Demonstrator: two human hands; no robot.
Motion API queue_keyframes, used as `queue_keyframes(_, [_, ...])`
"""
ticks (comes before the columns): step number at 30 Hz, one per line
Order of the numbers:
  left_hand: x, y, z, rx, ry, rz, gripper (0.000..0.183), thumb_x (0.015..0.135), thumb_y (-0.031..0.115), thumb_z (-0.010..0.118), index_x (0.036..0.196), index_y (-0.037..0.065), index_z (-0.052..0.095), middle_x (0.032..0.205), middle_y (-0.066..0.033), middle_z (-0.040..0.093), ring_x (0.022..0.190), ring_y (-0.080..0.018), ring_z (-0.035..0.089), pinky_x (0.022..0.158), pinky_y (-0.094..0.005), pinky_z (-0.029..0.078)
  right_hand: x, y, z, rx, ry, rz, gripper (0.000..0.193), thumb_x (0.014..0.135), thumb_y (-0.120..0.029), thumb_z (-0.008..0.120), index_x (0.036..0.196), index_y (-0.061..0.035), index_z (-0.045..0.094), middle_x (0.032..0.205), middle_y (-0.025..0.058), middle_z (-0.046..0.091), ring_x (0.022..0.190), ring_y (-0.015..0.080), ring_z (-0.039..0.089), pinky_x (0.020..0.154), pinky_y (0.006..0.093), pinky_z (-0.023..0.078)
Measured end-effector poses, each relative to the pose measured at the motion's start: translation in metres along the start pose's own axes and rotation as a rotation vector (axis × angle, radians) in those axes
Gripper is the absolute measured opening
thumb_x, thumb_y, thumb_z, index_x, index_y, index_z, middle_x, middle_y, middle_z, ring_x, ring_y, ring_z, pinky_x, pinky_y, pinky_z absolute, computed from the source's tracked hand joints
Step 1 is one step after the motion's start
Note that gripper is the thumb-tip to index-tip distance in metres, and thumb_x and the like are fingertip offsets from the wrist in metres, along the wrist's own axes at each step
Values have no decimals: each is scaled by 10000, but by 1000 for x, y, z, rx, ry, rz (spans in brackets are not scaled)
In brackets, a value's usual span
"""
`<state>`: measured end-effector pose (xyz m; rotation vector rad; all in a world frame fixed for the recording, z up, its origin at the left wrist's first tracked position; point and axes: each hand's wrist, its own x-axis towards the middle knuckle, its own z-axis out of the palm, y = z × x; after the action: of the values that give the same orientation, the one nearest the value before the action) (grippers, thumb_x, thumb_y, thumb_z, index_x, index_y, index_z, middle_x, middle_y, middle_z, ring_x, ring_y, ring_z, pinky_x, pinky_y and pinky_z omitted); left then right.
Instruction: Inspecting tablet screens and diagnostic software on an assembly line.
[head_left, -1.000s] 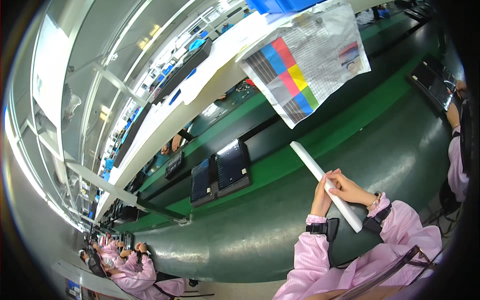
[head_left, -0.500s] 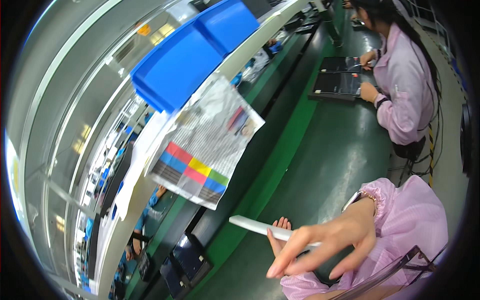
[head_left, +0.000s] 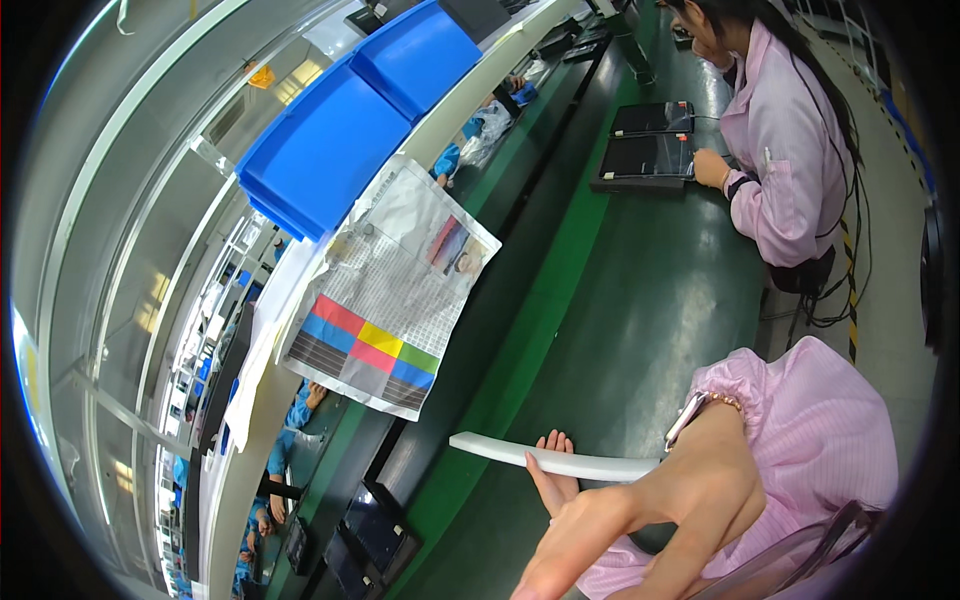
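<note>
A long white strip [head_left: 600, 467], slightly bent by the lens, lies across my left hand [head_left: 553, 482]. My left thumb is in front of it and the fingers come up behind, closed round it; the rest of this hand is hidden by my right. Close in front is my right hand [head_left: 640, 515], with a watch and a bead bracelet at the wrist. Its index finger stretches down and away from the thumb, and the tips run off the lower edge. Nothing shows between them. The strip's right end passes behind this hand.
Under my hands is a dark green worktable [head_left: 650, 330]. A printed sheet [head_left: 385, 280] hangs from the shelf carrying blue bins [head_left: 330, 140]. A co-worker [head_left: 795, 150] sits at the far right by dark flat panels [head_left: 645, 155]. More panels [head_left: 375, 530] lie at lower left.
My right hand has swung lower and nearer, its fingertips leaving the picture. The left hand keeps the strip. The co-worker has raised one hand toward the head. The whole view has shifted slightly.
</note>
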<state>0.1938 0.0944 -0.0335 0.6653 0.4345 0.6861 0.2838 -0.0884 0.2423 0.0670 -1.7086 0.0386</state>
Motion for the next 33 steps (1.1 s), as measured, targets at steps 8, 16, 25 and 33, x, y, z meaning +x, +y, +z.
queue_keyframes(8, [-4,-4,-1,-67,20,-11,519,931,466,468,1197,22,425,1022,-144,509,947,-247,502,855,-382,413,-18,-12,-11,217,209,538,485,913,-129,458,1346,44,322,1419,274,250,1260,314,364,1021,462,312])
queue_keyframes(16, [-12,3,7,-26,52,-42,604,906,643,326,980,64,481,611,-29,405,541,-159,381,560,-294,369,-219,114,-20,16,854,1284,394,970,-166,429,1340,-32,407,1327,82,470,1239,174,422,1068,323,295])
queue_keyframes(25, [21,-28,-22,-8,-77,13,662,900,659,309,1061,40,480,749,-72,523,702,-193,536,713,-351,476,-271,122,9,102,626,1597,420,991,-286,387,1339,-51,366,1191,104,559,1057,170,552,920,303,441])
queue_keyframes(33, [28,-28,-13,36,-26,-5,661,903,650,312,1091,37,474,824,-84,533,777,-200,544,758,-356,472,-262,113,5,-209,206,1563,394,971,-303,416,1229,-24,518,1168,143,586,1074,260,574,908,339,446])
